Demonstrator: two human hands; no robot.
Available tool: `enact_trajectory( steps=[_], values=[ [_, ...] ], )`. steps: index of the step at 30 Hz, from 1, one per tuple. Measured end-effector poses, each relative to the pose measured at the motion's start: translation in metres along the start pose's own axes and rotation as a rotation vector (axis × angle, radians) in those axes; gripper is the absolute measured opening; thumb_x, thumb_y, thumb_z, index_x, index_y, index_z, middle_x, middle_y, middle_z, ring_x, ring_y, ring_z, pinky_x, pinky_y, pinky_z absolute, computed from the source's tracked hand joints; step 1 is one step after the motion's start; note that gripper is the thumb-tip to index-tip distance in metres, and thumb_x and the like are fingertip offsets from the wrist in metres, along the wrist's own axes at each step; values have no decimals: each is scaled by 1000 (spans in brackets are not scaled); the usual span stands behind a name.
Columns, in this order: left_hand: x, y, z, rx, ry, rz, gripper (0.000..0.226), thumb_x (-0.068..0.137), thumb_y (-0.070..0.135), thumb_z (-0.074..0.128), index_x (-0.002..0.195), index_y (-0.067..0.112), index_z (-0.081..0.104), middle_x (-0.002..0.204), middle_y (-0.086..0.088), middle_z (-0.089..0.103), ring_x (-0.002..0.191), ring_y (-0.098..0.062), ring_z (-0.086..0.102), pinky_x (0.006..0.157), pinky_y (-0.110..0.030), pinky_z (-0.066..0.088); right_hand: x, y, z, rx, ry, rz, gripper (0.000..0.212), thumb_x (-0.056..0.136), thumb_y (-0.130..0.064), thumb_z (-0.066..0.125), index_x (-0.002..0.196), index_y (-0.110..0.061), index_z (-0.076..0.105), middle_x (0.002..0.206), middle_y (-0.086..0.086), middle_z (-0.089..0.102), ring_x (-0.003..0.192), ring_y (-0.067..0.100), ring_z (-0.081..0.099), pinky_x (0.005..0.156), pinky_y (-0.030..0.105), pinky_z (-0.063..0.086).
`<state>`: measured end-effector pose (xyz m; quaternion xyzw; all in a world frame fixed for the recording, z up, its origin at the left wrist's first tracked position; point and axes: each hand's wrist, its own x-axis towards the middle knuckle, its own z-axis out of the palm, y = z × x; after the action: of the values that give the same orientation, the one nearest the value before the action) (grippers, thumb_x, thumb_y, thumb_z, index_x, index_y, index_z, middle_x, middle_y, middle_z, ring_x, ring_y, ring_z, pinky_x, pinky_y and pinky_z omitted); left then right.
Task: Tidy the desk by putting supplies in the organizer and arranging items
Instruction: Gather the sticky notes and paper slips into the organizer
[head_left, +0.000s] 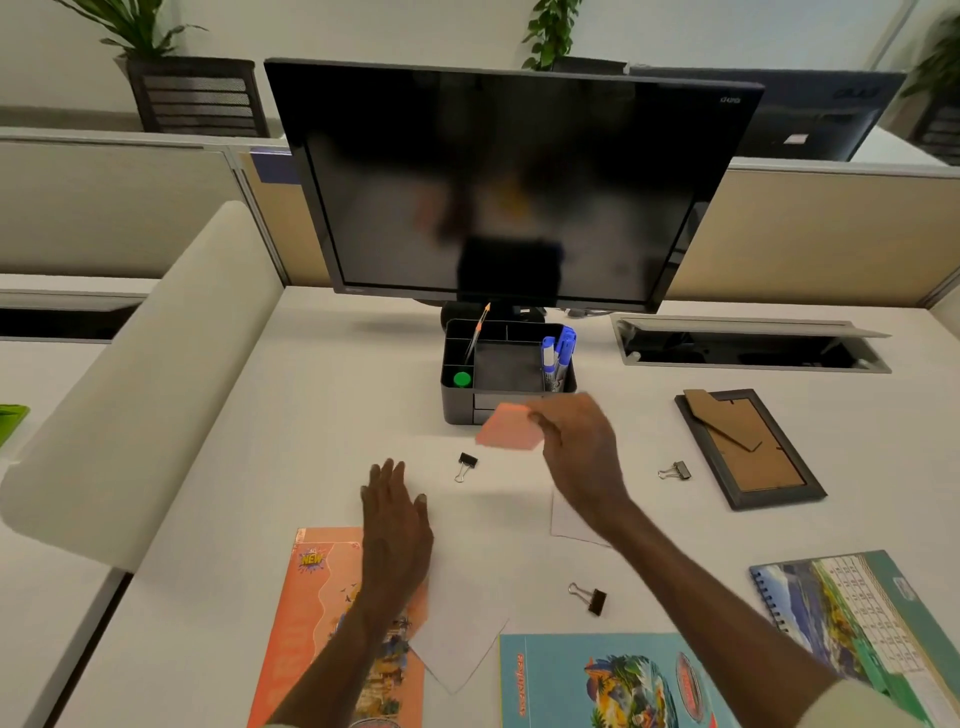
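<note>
- Bright, even overhead light; soft, faint shadows on the white desk top.
- Motion-blurred pink sticky-note pad.
- Wide-angle bending toward frame edges.
- Smeared reflection in the black monitor screen.

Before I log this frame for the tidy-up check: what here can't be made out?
All in the head view:
- Monitor: screen blurred.
- Organizer: front drawer partly hidden by the pink sticky pad that the right hand pinches.
- Orange notebook: covered by the left hand and forearm, cut off at the bottom.

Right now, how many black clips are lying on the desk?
3. One binder clip sits beside the left hand, one beside the picture frame, one under the right forearm. Papers could hide more.
</note>
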<state>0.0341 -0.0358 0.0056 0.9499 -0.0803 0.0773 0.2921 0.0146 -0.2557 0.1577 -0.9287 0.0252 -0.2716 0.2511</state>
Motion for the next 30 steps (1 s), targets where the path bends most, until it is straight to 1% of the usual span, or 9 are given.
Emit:
enact_trajectory(
  steps=[4, 6, 9, 11, 13, 19, 25, 27, 30],
  values=[
    [0, -16, 3, 91, -65, -23, 61, 98, 37, 23, 141, -2, 40, 153, -22, 33, 146, -37, 24, 119, -50, 19, 65, -1, -18, 2, 86, 10, 18, 91, -6, 56, 98, -8, 73, 85, 11, 72, 82, 27, 57, 66, 40, 51],
    [-1, -16, 3, 115, -72, -17, 64, 99, 40, 22, 143, -3, 39, 155, -21, 30, 146, -35, 24, 120, -47, 18, 96, 5, -19, -10, 136, 7, 21, 93, -9, 56, 107, -9, 72, 94, 9, 73, 88, 24, 59, 71, 39, 52],
    [-1, -15, 2, 142, -81, -13, 66, 98, 38, 21, 145, -6, 33, 157, -21, 25, 147, -33, 22, 119, -43, 17, 137, 16, -11, -28, 158, 14, 23, 96, -14, 53, 110, -11, 72, 100, 6, 74, 92, 20, 61, 75, 31, 53],
    [-1, -15, 3, 156, -87, -23, 66, 98, 38, 20, 147, -5, 28, 158, -19, 22, 148, -31, 19, 120, -42, 17, 159, 22, -4, -27, 142, 51, 25, 97, -13, 51, 111, -10, 71, 104, 7, 73, 97, 20, 61, 76, 23, 48],
    [-1, -16, 4, 164, -96, -27, 66, 98, 38, 20, 148, -5, 27, 159, -18, 20, 148, -30, 19, 120, -42, 18, 174, 27, 4, -28, 116, 85, 27, 97, -10, 49, 113, -9, 71, 107, 8, 72, 100, 21, 61, 76, 19, 43],
    [-1, -16, 5, 169, -78, -18, 64, 99, 37, 23, 148, -3, 29, 158, -18, 23, 148, -30, 21, 120, -41, 20, 195, 39, 38, -20, 6, 127, 25, 96, -11, 55, 115, -6, 70, 106, 10, 70, 97, 20, 62, 74, 17, 42],
    [-1, -19, 8, 173, -71, -1, 62, 101, 33, 17, 147, -5, 31, 158, -17, 21, 148, -30, 21, 120, -39, 17, 201, 42, 65, 55, -106, 133, 23, 94, -12, 58, 113, -4, 70, 108, 10, 66, 101, 21, 59, 77, 22, 47],
    [-1, -19, 9, 176, -70, -1, 62, 101, 34, 14, 147, -5, 31, 158, -16, 20, 148, -29, 21, 120, -37, 14, 202, 41, 72, 83, -136, 137, 23, 95, -12, 57, 112, -4, 70, 107, 10, 65, 99, 20, 59, 73, 17, 44],
    [-2, -18, 9, 182, -63, 2, 59, 100, 30, 21, 146, -5, 34, 157, -18, 25, 147, -30, 23, 120, -38, 17, 203, 43, 83, 115, -171, 148, 22, 95, -11, 57, 112, -5, 71, 107, 10, 66, 96, 17, 58, 71, 13, 40]
  ],
)
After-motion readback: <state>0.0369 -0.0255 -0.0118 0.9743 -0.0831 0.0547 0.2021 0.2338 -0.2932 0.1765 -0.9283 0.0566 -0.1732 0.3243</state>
